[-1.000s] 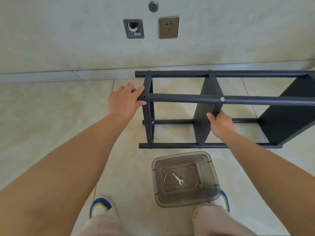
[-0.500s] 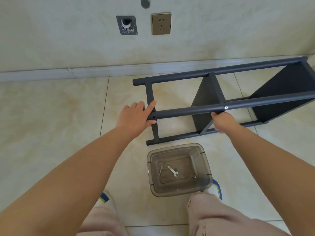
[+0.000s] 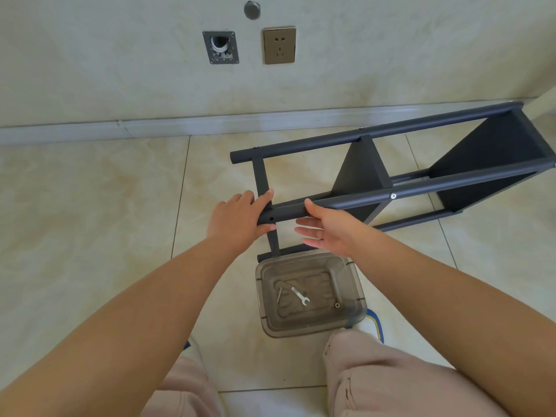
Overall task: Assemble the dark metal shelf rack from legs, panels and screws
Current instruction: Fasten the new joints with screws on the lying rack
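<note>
So we've got the dark shelf rack [image 3: 391, 188] lying on its side on the tiled floor [image 3: 90, 206], running from the middle of the shot out to the right and angled toward the wall [image 3: 120, 70]. Two solid panels are already fixed between the legs, one mid-way [image 3: 361, 173] and one at the far right end [image 3: 493, 170].

Our left hand [image 3: 240, 219] is wrapped around the end of the near upper leg [image 3: 346, 203], fingers curled over the top and thumb tucked underneath, right next to a small hole in the tube. So that one's a proper grip.

Our right hand [image 3: 328, 230] is wide open, fingers straight and spread, palm facing left. Its thumb lies against the same leg just right of the left hand, but the fingers hang below the tube and aren't closed on anything.

Just below the rack's near end sits a clear plastic tub [image 3: 310, 296], touching or nearly touching the lower leg. Inside it: a small wrench [image 3: 300, 295], a screw [image 3: 279, 294] and a nut-like bit [image 3: 337, 305].

On the wall there's a socket [image 3: 279, 45] and an open box [image 3: 221, 47].
</note>
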